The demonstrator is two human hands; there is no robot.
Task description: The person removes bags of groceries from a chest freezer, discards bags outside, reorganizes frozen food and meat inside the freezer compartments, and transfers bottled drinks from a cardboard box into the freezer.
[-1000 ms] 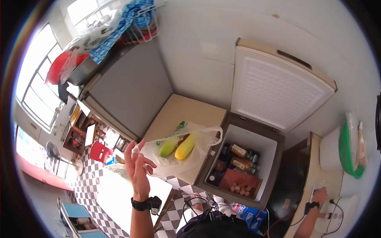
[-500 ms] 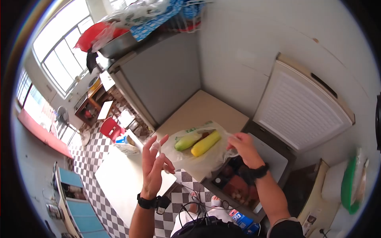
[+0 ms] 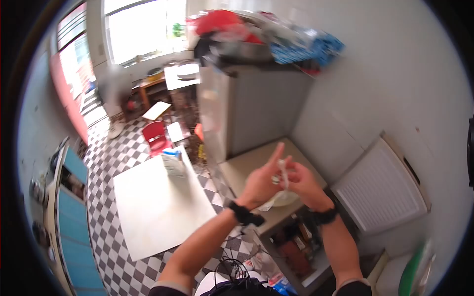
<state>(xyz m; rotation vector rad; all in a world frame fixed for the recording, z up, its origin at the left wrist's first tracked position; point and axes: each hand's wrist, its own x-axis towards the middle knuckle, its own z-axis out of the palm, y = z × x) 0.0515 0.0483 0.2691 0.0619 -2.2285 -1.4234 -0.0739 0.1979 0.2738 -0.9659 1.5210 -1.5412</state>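
Observation:
My left hand and my right hand meet above the beige top beside the open freezer. A whitish, twisted strip of the plastic bag runs between their fingers. One left finger points up, while the others close round the plastic. My right fingers pinch it from the other side. Below the hands shows a pale part of the bag; my hands and motion blur hide most of it, and the yellow and green vegetables cannot be made out.
The open chest freezer holds several packages, its white-lined lid raised against the wall. A tall grey fridge stands behind the beige top. To the left are a white table with a carton and a red chair.
My hands have come together, my left moving right to meet my right. The spread bag is now gathered between them, with the vegetables out of sight. The view has swung left.

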